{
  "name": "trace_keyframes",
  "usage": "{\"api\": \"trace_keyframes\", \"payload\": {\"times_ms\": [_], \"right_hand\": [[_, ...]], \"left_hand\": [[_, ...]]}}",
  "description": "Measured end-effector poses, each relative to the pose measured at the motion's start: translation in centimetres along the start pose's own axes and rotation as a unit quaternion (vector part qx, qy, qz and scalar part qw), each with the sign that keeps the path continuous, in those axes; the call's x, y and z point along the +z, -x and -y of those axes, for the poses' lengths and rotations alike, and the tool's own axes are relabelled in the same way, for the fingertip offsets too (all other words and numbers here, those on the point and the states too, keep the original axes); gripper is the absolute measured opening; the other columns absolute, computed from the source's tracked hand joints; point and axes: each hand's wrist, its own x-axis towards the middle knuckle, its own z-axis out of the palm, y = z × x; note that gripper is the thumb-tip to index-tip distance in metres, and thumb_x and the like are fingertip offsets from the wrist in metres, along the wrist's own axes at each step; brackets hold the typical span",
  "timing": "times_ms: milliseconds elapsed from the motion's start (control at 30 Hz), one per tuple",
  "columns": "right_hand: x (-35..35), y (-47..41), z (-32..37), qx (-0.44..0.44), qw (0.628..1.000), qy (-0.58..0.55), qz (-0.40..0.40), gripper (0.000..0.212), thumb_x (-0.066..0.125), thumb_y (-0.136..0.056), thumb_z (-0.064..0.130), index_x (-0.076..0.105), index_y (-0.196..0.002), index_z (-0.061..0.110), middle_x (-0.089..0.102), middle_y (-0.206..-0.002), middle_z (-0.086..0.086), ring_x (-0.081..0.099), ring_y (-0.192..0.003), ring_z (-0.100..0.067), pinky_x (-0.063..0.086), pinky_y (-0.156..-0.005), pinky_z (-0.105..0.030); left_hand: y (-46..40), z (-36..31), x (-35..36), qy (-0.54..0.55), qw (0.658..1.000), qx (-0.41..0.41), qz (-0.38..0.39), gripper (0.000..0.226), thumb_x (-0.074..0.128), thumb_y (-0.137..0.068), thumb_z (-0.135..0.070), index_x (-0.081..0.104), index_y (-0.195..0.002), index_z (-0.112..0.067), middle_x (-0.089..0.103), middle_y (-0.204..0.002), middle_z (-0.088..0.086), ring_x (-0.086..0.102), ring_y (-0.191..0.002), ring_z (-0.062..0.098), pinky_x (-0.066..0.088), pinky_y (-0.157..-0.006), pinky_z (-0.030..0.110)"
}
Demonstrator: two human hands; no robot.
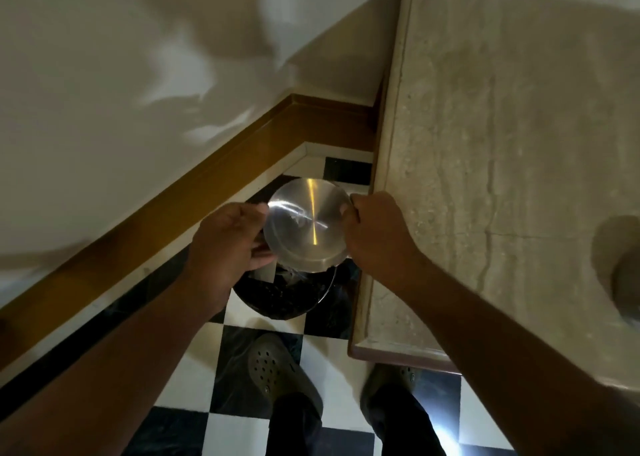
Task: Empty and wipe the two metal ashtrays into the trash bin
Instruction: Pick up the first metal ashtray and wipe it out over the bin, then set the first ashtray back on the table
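Corner of a room w/ black-and-white checkered floor [249,320], brown wood baseboard [194,192] under a pale wall, beige veined stone counter [485,143] at right. One round brushed-metal ashtray [306,227], shiny, turned bottom-up, held over one dark bin [284,292] lined w/ a black bag. Left hand [227,239] clamped on its left rim, right hand [375,228] on its right rim. Two green perforated clogs [273,369] below.
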Motion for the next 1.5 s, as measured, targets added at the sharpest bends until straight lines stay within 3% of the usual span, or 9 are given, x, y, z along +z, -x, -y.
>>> {"api": "trace_keyframes", "payload": {"times_ms": [233,500,733,900,1100,1200,1300,1400,1500], "right_hand": [[-8.2,2.8,-4.7,0.103,0.99,-0.098,-0.02,0.038,0.041,-0.1,0.019,0.065,-0.087,-0.007,0.067,-0.088,-0.025,0.067,-0.08,-0.035,0.059,-0.074,-0.052],[-12.6,5.9,-13.4,0.208,0.97,-0.109,-0.069,0.026,0.045,-0.094,0.011,0.067,-0.086,-0.001,0.068,-0.088,-0.016,0.066,-0.082,-0.028,0.058,-0.079,-0.042],[-11.7,6.0,-17.3,0.202,0.974,-0.087,-0.054,0.025,0.043,-0.098,0.012,0.061,-0.109,-0.002,0.06,-0.113,-0.022,0.059,-0.103,-0.032,0.05,-0.091,-0.039],[-11.7,5.8,-17.7,0.204,0.976,-0.061,-0.047,0.027,0.043,-0.1,0.017,0.06,-0.116,0.003,0.058,-0.117,-0.018,0.061,-0.099,-0.027,0.053,-0.086,-0.034],[-11.1,6.1,-18.1,0.197,0.974,-0.101,-0.052,0.029,0.048,-0.097,0.024,0.059,-0.118,0.008,0.059,-0.114,-0.017,0.062,-0.094,-0.025,0.055,-0.078,-0.034],[-11.1,7.3,-18.8,0.212,0.963,-0.155,-0.054,0.029,0.055,-0.09,0.038,0.059,-0.1,0.011,0.06,-0.104,-0.011,0.061,-0.083,-0.019,0.046,-0.061,-0.023],[-12.0,9.7,-20.8,0.23,0.957,-0.168,-0.059,0.027,0.057,-0.086,0.042,0.043,-0.078,0.021,0.05,-0.086,-0.005,0.048,-0.071,-0.016,0.031,-0.054,-0.019],[-13.5,12.5,-23.2,0.235,0.954,-0.168,-0.083,0.034,0.057,-0.088,0.035,0.038,-0.061,0.029,0.048,-0.071,0.0,0.044,-0.061,-0.012,0.031,-0.055,-0.018],[-14.9,15.1,-25.3,0.26,0.946,-0.173,-0.09,0.031,0.058,-0.089,0.02,0.046,-0.06,0.019,0.046,-0.06,0.005,0.048,-0.05,-0.003,0.038,-0.048,-0.011]], "left_hand": [[3.5,-3.0,8.0,-0.062,0.998,0.0,0.033,0.014,0.057,-0.102,-0.016,0.068,-0.099,-0.024,0.073,-0.108,0.01,0.074,-0.095,0.023,0.063,-0.071,0.033],[4.8,-2.7,18.7,-0.147,0.986,0.019,0.076,0.021,0.05,-0.102,-0.008,0.066,-0.112,-0.017,0.071,-0.108,0.008,0.073,-0.088,0.02,0.058,-0.06,0.023],[4.9,-1.7,22.7,-0.173,0.984,0.008,0.047,0.025,0.055,-0.096,-0.007,0.069,-0.115,-0.014,0.072,-0.111,0.013,0.073,-0.096,0.028,0.063,-0.071,0.036],[5.0,-1.3,23.4,-0.19,0.981,0.01,0.027,0.026,0.052,-0.097,-0.006,0.07,-0.114,-0.014,0.072,-0.111,0.013,0.073,-0.096,0.028,0.059,-0.064,0.03],[5.6,-1.5,23.8,-0.248,0.968,0.043,0.007,0.013,0.058,-0.094,-0.014,0.07,-0.094,-0.016,0.072,-0.101,0.012,0.07,-0.091,0.027,0.062,-0.077,0.044],[7.4,-1.9,24.7,-0.328,0.929,0.163,-0.056,0.015,0.057,-0.093,-0.015,0.069,-0.092,-0.006,0.067,-0.09,0.011,0.058,-0.08,0.019,0.046,-0.063,0.026],[10.4,-1.8,27.2,-0.321,0.922,0.217,-0.003,0.024,0.054,-0.1,-0.017,0.066,-0.079,-0.014,0.064,-0.074,0.003,0.059,-0.07,0.015,0.042,-0.06,0.018],[12.3,-0.2,31.0,-0.325,0.929,0.164,0.062,0.022,0.057,-0.099,-0.02,0.069,-0.082,-0.017,0.072,-0.08,0.01,0.069,-0.076,0.026,0.06,-0.073,0.041],[13.4,1.0,35.1,-0.333,0.932,0.098,0.105,0.023,0.058,-0.097,-0.022,0.07,-0.083,-0.009,0.072,-0.083,0.016,0.068,-0.083,0.032,0.056,-0.081,0.047]]}}
